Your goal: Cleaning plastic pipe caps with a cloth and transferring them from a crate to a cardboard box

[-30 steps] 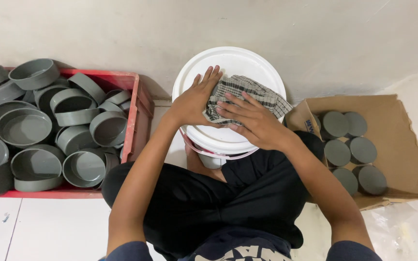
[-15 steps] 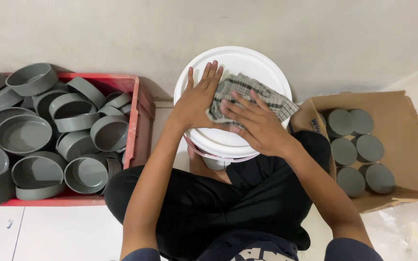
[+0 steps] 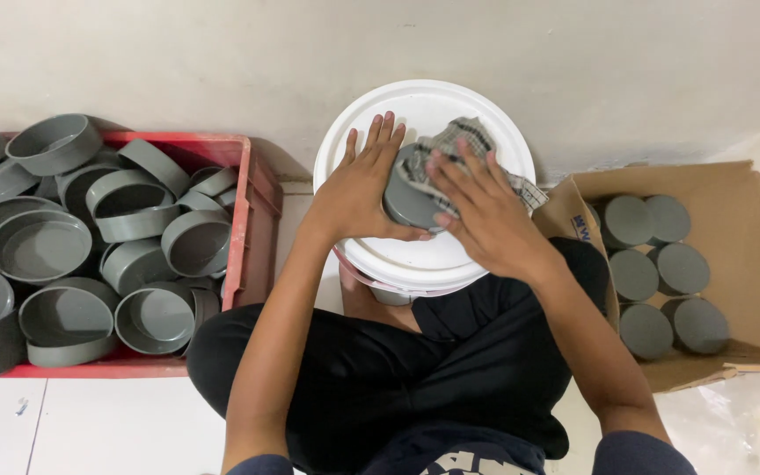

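Note:
My left hand [image 3: 361,189] grips a grey round cap [image 3: 405,204] by its side, held over the white lid of a bucket [image 3: 433,105] between my knees. My right hand [image 3: 477,215] presses a checked grey cloth [image 3: 459,141] against the cap's top face, fingers spread over it. The cloth covers part of the cap and trails toward the right over the lid's edge.
A red crate [image 3: 244,202] on my left is heaped with several grey round caps [image 3: 41,251]. An open cardboard box [image 3: 754,229] on my right holds several grey caps [image 3: 657,273] laid flat in rows. A pale wall runs behind. My crossed legs in black trousers [image 3: 398,378] fill the foreground.
The cap now shows between my hands, tilted up on the lid. My right hand has slid the cloth across it, and the left hand has curled round the cap's side.

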